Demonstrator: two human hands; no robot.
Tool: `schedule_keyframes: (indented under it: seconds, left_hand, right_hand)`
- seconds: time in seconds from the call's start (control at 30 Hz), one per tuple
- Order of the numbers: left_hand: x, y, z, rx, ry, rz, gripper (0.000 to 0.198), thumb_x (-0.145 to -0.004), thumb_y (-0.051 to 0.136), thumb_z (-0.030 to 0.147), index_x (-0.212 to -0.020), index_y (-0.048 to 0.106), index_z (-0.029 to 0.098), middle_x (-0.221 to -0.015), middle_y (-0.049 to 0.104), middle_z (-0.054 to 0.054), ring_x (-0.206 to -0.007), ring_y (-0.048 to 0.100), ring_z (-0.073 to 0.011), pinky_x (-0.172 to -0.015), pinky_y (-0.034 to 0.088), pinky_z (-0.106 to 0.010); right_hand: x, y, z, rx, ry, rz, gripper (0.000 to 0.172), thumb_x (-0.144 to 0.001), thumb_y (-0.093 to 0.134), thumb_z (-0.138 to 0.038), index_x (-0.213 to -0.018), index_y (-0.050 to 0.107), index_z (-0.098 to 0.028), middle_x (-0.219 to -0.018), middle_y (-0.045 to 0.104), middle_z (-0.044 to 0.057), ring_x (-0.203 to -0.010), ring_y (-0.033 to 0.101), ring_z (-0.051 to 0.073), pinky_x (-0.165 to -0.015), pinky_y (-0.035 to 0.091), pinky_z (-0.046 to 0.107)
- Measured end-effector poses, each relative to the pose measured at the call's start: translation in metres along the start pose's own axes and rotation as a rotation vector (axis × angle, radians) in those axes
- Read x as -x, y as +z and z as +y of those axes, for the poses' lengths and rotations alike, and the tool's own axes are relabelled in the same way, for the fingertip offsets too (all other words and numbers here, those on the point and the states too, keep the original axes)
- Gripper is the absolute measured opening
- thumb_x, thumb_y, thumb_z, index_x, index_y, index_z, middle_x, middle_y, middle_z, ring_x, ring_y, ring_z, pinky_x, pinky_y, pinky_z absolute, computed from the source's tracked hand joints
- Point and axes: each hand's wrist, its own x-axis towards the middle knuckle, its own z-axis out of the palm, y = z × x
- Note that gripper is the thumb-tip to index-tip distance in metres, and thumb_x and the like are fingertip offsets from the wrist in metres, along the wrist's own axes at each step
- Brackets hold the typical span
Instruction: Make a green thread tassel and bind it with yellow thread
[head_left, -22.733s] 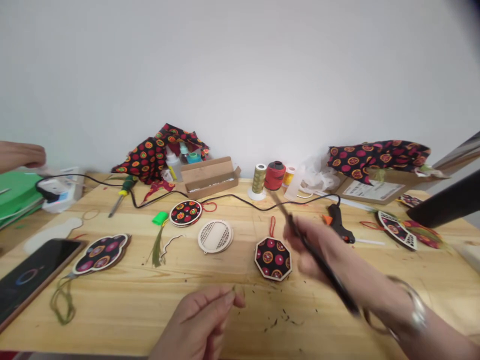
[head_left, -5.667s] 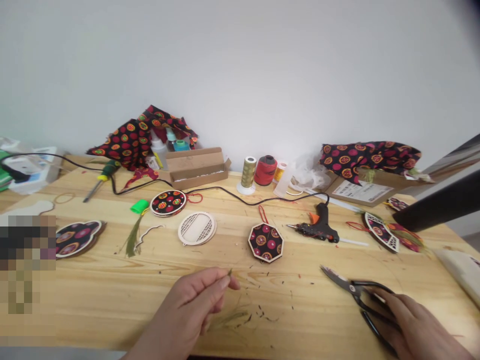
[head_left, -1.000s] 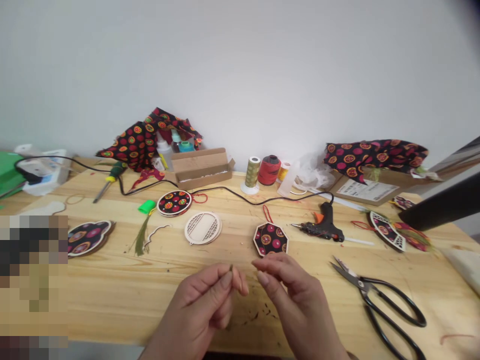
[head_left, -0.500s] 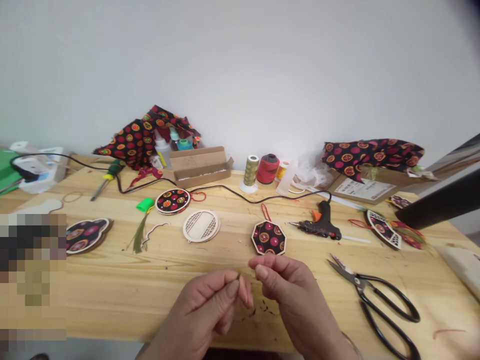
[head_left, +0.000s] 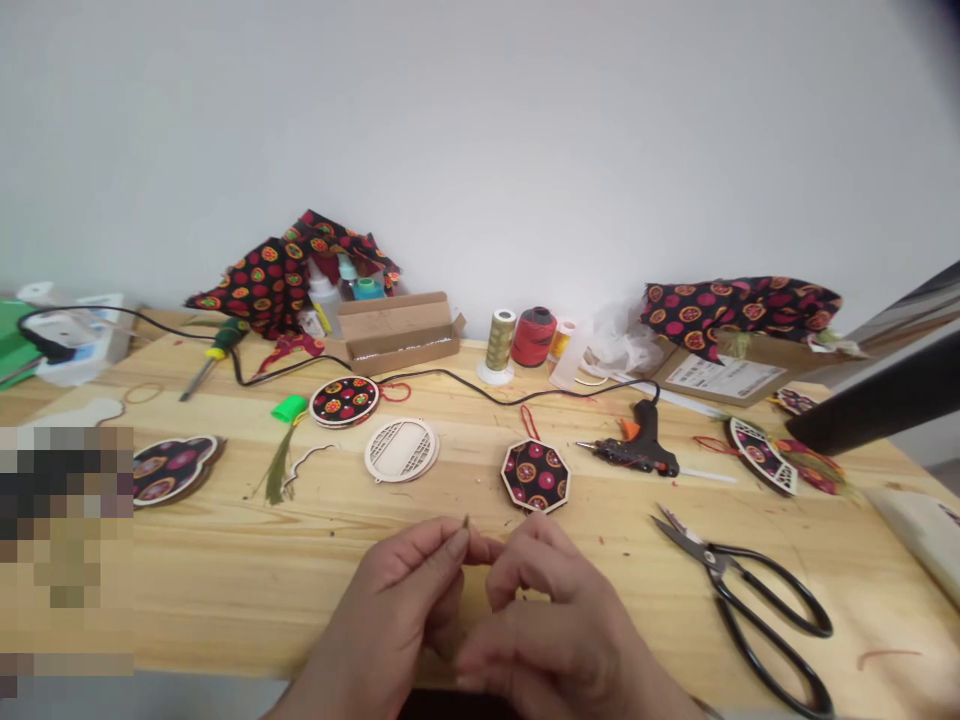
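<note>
The left hand (head_left: pixel 401 595) pinched some thread (head_left: pixel 466 522), best kept firmly gripped near its tip; whether the curled right hand (head_left: pixel 566 615) held anything was unclear.

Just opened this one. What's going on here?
A person's left hand pinches a small olive-green strand-like piece between thumb and finger, only its tip showing. The right hand is curled close beside it; whether it holds anything is hidden. Just beyond them lies an octagonal, wood-edged ornament of patterned black fabric. Black-handled metal scissors lie to the right on the pale wooden table, with a black glue gun with an orange trigger farther back.
</note>
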Motion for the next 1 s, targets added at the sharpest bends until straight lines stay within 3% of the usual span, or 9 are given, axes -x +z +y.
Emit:
schedule_keyframes:
  seconds: [0.1, 0.2, 0.47, 0.87, 1.0]
  left_hand:
    - [0.003, 0.001, -0.002, -0.020, -0.023, -0.085, 0.028, -0.076, 0.064, 0.041, -0.061, 0.062, 0.017, -0.047, 0.037, 0.008, -0.045, 0.027, -0.0084, -0.043, 0.023, -0.021]
    - [0.004, 0.000, -0.004, -0.072, 0.015, -0.098, 0.032, -0.079, 0.061, 0.040, -0.057, 0.056, 0.018, -0.044, 0.036, 0.008, -0.045, 0.025, -0.0086, -0.043, 0.022, -0.021]
    - [0.004, -0.005, -0.007, -0.163, -0.012, -0.191, 0.035, -0.087, 0.050, 0.039, -0.063, 0.060, 0.016, -0.052, 0.043, 0.006, -0.046, 0.028, -0.0079, -0.045, 0.020, -0.023]
    - [0.004, -0.002, -0.004, -0.221, -0.048, -0.257, 0.033, -0.086, 0.051, 0.039, -0.064, 0.058, 0.015, -0.052, 0.037, 0.007, -0.048, 0.027, -0.0089, -0.044, 0.019, -0.023]
    - [0.006, -0.001, -0.005, -0.205, -0.054, -0.237, 0.031, -0.085, 0.053, 0.039, -0.067, 0.060, 0.015, -0.053, 0.038, 0.007, -0.047, 0.027, -0.0087, -0.043, 0.020, -0.022]
  right_hand:
    - [-0.003, 0.002, 0.001, 0.077, 0.094, 0.084, 0.017, -0.080, 0.058, -0.005, -0.076, 0.067, -0.019, -0.068, 0.051, -0.001, -0.067, 0.047, 0.012, -0.066, 0.040, 0.028]
    - [-0.004, 0.003, 0.003, 0.088, 0.187, 0.165, 0.014, -0.080, 0.061, -0.008, -0.077, 0.069, -0.020, -0.065, 0.051, 0.000, -0.068, 0.046, 0.014, -0.063, 0.039, 0.028]
    - [-0.002, 0.004, 0.003, -0.068, 0.510, 0.204, 0.011, -0.073, 0.068, -0.012, -0.065, 0.068, -0.020, -0.065, 0.057, 0.000, -0.069, 0.051, 0.015, -0.065, 0.040, 0.029]
    - [-0.005, -0.003, 0.008, -0.322, 0.769, 0.109, 0.014, -0.067, 0.072, -0.015, -0.058, 0.061, -0.017, -0.065, 0.054, -0.003, -0.068, 0.049, 0.013, -0.065, 0.036, 0.025]
    - [-0.003, -0.005, 0.012, -0.442, 0.845, 0.130, 0.008, -0.068, 0.071, -0.023, -0.071, 0.065, -0.018, -0.069, 0.060, -0.001, -0.070, 0.052, 0.014, -0.066, 0.039, 0.026]
